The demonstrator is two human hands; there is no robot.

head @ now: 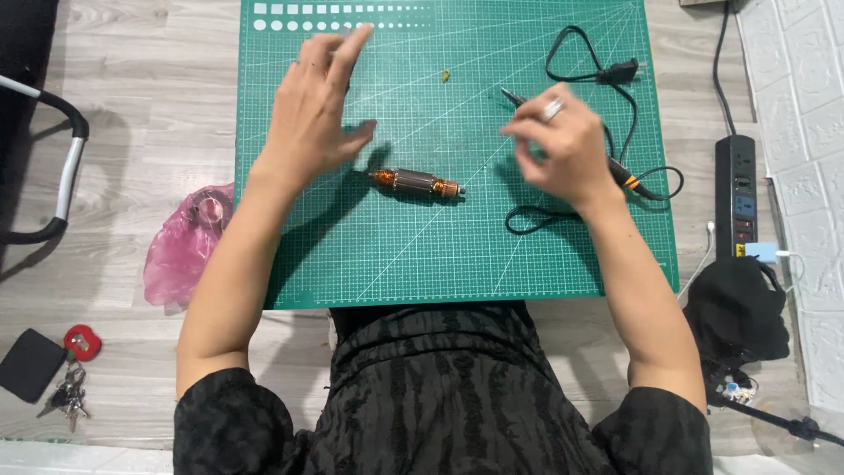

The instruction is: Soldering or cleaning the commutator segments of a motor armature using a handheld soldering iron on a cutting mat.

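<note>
**2 bare hands above a copper-wound rotor on a green mat**

Nearest to us is a dark, crinkled garment (440,396) filling the lower edge of the view; both forearms rise out of it toward the work. Just past it begins the green cutting mat (396,264), ruled with a white grid, lying on pale wood-look flooring (132,149); left of the mat we see a crumpled pink plastic bag (180,246), and nearer still a bunch of keys (66,396) with a red fob beside a small black pouch (28,362).

In the middle of the mat lies the motor rotor (418,183) — copper windings, a shaft end at each side — flat on its side, pointing left to right, and touched by neither hand. Our left hand (312,114) hovers above and left of it, fingers spread wide, holding nothing. Our right hand (563,145), a ring on 1 finger, hangs to the right of the rotor; its fingers curl loosely and are blurred, so we cannot tell whether they grip anything. Just under that hand lies a soldering iron (624,176) with an orange collar; its black cord (576,62) loops across the mat to a plug at the far edge.

On the right, off the mat, sit a black power strip (737,193) and a heap of black cloth (734,312).
</note>
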